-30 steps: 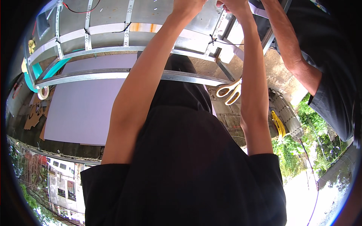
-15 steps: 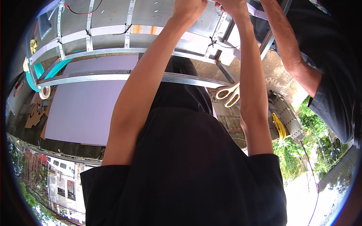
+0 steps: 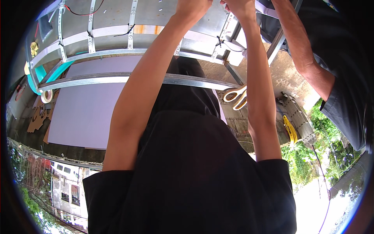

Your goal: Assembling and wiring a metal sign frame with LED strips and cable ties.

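Observation:
At the top edge, my left hand [image 3: 193,8] and my right hand [image 3: 240,8] are raised close together over a metal frame [image 3: 105,79]. Both look closed, with fingers curled inward; the picture's edge cuts them off, so whatever they hold cannot be made out. Light strips [image 3: 90,29] with small LEDs cross the frame's grey panel, fixed by black ties [image 3: 221,41]. One LED strip [image 3: 225,29] runs just below my right hand. Scissors [image 3: 235,95] with cream handles lie beside my right forearm, partly hidden by it.
Another person's arm [image 3: 298,43] reaches in from the right. Below the frame lies a large white sheet [image 3: 83,113], with cut cardboard [image 3: 37,120] and a tape roll [image 3: 46,96] to its left. A ladder-like metal piece [image 3: 298,115] and coiled yellow cord [image 3: 290,129] lie at right.
My hands and forearms have shifted slightly left. The other person's arm has moved slightly right and down in the picture. The frame and scissors look nearly unchanged.

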`<state>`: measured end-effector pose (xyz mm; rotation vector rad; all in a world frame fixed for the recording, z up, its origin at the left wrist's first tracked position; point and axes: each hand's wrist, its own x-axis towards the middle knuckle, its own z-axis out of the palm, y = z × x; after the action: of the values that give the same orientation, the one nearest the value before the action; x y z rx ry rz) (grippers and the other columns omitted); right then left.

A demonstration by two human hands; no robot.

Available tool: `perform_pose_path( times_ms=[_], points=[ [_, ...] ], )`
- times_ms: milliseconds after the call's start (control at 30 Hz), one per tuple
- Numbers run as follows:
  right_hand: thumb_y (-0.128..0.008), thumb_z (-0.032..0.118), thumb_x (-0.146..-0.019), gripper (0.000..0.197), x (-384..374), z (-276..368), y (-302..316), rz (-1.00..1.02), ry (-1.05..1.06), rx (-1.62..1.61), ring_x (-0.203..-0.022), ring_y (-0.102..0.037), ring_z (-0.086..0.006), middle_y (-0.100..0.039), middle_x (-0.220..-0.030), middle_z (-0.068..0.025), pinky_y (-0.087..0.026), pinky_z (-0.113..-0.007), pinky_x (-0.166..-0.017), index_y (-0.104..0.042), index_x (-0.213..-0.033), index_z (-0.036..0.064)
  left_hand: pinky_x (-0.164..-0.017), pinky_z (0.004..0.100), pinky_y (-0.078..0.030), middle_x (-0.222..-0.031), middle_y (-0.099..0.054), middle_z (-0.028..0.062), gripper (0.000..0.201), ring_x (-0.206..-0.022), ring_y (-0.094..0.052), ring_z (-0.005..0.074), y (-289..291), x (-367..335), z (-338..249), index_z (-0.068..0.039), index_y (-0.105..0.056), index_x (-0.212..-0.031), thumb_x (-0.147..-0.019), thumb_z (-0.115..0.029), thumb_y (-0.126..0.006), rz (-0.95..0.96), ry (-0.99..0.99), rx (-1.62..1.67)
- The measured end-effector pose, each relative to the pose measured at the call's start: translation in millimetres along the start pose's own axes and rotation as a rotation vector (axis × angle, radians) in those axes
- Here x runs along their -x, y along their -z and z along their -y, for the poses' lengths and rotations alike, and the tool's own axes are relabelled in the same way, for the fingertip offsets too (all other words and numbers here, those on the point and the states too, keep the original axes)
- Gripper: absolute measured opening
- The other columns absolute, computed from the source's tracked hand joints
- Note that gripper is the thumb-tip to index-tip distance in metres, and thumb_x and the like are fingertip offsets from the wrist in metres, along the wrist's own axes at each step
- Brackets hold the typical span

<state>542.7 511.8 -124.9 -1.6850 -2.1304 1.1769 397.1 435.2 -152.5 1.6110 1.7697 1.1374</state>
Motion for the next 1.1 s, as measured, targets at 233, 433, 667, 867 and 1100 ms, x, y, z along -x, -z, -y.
perform_pose_path(
  times_ms=[233,433,667,867,1100],
  points=[
    [-0.074,0.017,-0.084,0.027,36.0,2.6,7.6,-0.175,0.259,0.212,-0.065,-0.070,-0.0261,-0.071,-0.078,-0.0150,-0.053,-0.036,-0.060,-0.074,-0.109,0.0046,-0.077,0.0475,-0.055,-0.090,-0.068,0.0225,0.011,-0.085,-0.067,0.0410,-5.6,-2.5,-1.5,-0.002,-0.073,-0.086,-0.078,-0.002,-0.064,0.041,0.078,-0.183],
    [-0.074,0.017,-0.085,0.024,45.6,13.0,-3.9,-0.182,0.291,0.226,-0.074,-0.069,-0.0366,-0.071,-0.083,-0.0193,-0.054,-0.041,-0.068,-0.075,-0.107,0.0070,-0.073,0.0484,-0.053,-0.085,-0.067,0.0217,0.009,-0.083,-0.066,0.0414,-4.5,-2.8,3.0,-0.002,-0.072,-0.081,-0.079,-0.004,-0.063,0.001,0.028,-0.134],
    [-0.072,0.018,-0.087,0.018,30.3,0.4,-14.4,-0.150,0.260,0.276,-0.080,-0.069,-0.0390,-0.071,-0.086,-0.0205,-0.055,-0.043,-0.070,-0.076,-0.101,0.0073,-0.072,0.0486,-0.053,-0.083,-0.067,0.0211,0.008,-0.082,-0.067,0.0403,-0.7,-1.4,-4.7,-0.003,-0.071,-0.079,-0.080,-0.006,-0.064,0.002,0.048,-0.142],
    [-0.072,0.016,-0.086,0.014,16.8,-14.8,-21.1,-0.158,0.351,0.349,-0.077,-0.069,-0.0398,-0.070,-0.084,-0.0205,-0.055,-0.045,-0.068,-0.074,-0.096,0.0065,-0.070,0.0498,-0.054,-0.078,-0.069,0.0199,0.012,-0.078,-0.068,0.0389,-6.0,-3.9,-3.8,-0.004,-0.071,-0.076,-0.083,-0.011,-0.064,0.081,0.148,-0.348],
    [-0.070,0.008,-0.086,0.013,12.1,-28.4,-18.7,-0.268,0.725,0.299,-0.072,-0.066,-0.0434,-0.067,-0.081,-0.0224,-0.053,-0.048,-0.065,-0.064,-0.095,0.0016,-0.068,0.0494,-0.055,-0.077,-0.069,0.0188,0.009,-0.075,-0.069,0.0388,5.3,-9.0,-7.5,-0.007,-0.072,-0.074,-0.080,-0.012,-0.066,0.125,0.126,-0.246]
  ],
)
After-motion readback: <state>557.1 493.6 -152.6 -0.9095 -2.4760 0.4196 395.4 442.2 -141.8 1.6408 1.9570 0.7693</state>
